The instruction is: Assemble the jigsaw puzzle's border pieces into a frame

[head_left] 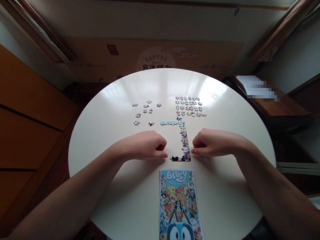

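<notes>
A partly joined jigsaw puzzle (185, 141) lies on the white table, its joined strips forming a top row, a right-hand column and a short bottom row. To the left of the column rests my left hand (148, 145), fingers curled into a loose fist and thumb pointing at the bottom row, with nothing visible in it. My right hand (210, 142) is curled the same way just right of the column, its thumb tip close to the strip's edge. Below the puzzle lies a colourful picture sheet (178, 200) with "Bluey" printed at its top.
Several loose puzzle pieces (145, 111) are scattered at the left, and more pieces (189, 108) stand in rows at the upper right. The round white table (100, 133) has a curved edge. A dark wooden stand (280, 103) with papers is beyond it on the right.
</notes>
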Demonstrator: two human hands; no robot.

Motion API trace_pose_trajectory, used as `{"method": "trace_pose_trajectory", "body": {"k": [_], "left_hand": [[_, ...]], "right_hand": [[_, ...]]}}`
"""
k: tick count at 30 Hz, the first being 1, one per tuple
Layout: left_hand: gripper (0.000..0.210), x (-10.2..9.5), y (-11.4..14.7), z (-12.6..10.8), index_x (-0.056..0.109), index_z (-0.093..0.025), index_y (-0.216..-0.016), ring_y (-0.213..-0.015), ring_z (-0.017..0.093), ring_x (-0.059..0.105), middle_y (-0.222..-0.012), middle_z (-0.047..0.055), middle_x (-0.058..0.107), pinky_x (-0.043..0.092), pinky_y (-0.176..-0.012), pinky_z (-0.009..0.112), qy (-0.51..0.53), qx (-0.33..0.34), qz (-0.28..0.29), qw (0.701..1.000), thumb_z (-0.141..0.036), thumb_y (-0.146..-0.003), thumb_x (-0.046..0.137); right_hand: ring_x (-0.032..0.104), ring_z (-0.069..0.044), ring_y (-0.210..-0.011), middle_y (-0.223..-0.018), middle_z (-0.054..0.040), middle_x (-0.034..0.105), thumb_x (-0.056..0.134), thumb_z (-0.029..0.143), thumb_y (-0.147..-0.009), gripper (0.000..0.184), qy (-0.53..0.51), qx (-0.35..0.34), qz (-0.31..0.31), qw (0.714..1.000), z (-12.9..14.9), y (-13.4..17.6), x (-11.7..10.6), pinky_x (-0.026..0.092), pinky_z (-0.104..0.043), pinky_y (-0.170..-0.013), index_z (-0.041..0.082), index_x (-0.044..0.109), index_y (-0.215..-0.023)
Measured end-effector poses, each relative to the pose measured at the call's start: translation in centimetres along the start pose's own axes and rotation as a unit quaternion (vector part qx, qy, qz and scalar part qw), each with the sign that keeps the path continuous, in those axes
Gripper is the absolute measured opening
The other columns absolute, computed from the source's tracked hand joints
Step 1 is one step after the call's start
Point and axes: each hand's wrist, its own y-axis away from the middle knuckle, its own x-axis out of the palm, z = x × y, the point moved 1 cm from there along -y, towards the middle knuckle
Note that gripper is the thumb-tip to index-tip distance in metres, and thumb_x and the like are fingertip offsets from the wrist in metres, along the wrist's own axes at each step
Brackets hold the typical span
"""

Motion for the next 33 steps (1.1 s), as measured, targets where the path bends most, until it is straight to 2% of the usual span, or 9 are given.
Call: {"method": "trace_pose_trajectory", "body": {"k": [6, 17, 28, 33], "left_hand": [[0.037, 0.4, -0.2, -0.1, 0.06, -0.02, -0.064, -0.055, 0.013, 0.047, -0.064, 0.002, 0.061, 0.027, -0.053, 0.03, -0.02, -0.004, -0.025, 0.999, -0.047, -0.09, 0.06], [0.04, 0.7, -0.4, -0.8, 0.058, -0.019, -0.06, -0.051, 0.012, 0.042, -0.059, 0.001, 0.058, 0.026, -0.053, 0.031, -0.043, -0.013, -0.043, 0.998, -0.047, -0.088, 0.062], [0.041, 0.8, 0.1, -0.8, 0.062, -0.018, -0.062, -0.051, 0.012, 0.043, -0.059, 0.002, 0.06, 0.03, -0.054, 0.03, -0.048, -0.009, -0.057, 0.997, -0.048, -0.089, 0.063], [0.045, 0.7, 0.1, -0.5, 0.067, -0.018, -0.067, -0.054, 0.014, 0.047, -0.065, 0.005, 0.064, 0.034, -0.057, 0.031, -0.032, -0.01, -0.049, 0.998, -0.047, -0.097, 0.05]], "right_hand": [[0.039, -0.01, -0.046, -0.052, -0.0004, 0.056, 0.053, 0.052, -0.093, 0.05, -0.029, 0.007, -0.009, 1.0, 0.3, 0.0, 0.1, 0.027, -0.03, -0.048, 0.019, 0.057, -0.057], [0.031, -0.009, -0.042, -0.046, 0.0011, 0.051, 0.063, 0.048, -0.089, 0.048, -0.042, -0.019, -0.052, 0.998, 0.1, -0.3, 0.9, 0.023, -0.031, -0.045, 0.02, 0.057, -0.051], [0.032, -0.009, -0.043, -0.047, 0.0007, 0.049, 0.055, 0.047, -0.095, 0.051, -0.01, 0.005, -0.063, 0.998, 0.5, -0.7, 1.3, 0.022, -0.03, -0.044, 0.019, 0.054, -0.052], [0.03, -0.009, -0.046, -0.048, 0.0019, 0.046, 0.048, 0.048, -0.099, 0.054, -0.001, -0.003, -0.132, 0.991, 0.5, -1.1, 1.1, 0.021, -0.03, -0.048, 0.019, 0.048, -0.054]]}}
